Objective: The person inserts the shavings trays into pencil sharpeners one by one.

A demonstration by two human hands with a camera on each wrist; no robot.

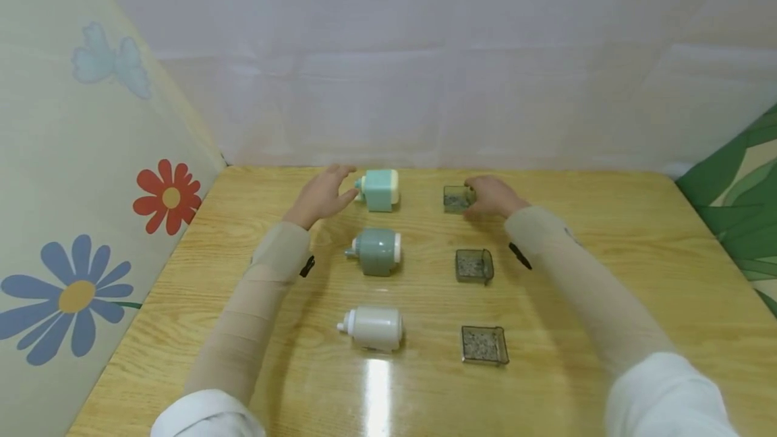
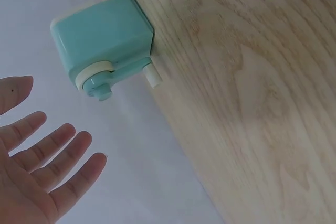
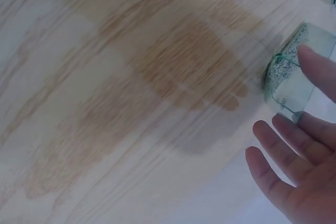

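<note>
Beside the light teal crank pencil sharpener (image 1: 379, 191), my left hand (image 1: 326, 193) hovers with fingers spread and nothing in it. In the left wrist view, this sharpener (image 2: 107, 35) lies with its crank (image 2: 126, 72) toward my left hand (image 2: 39, 169). My right hand (image 1: 494, 195) is at the right end of the far clear shavings drawer (image 1: 455, 199), its thumb and index finger at opposite sides. In the right wrist view the drawer (image 3: 291, 80) holds dark shavings, and the other fingers of my right hand (image 3: 310, 177) stay loosely extended.
Nearer on the table (image 1: 419, 396) lie a grey-green sharpener (image 1: 378, 252) and a cream one (image 1: 375, 328), both with cranks to the left. Right of them sit two more smoky drawers, a middle drawer (image 1: 473, 266) and a near drawer (image 1: 483, 344). White sheeting (image 1: 388, 86) hangs behind.
</note>
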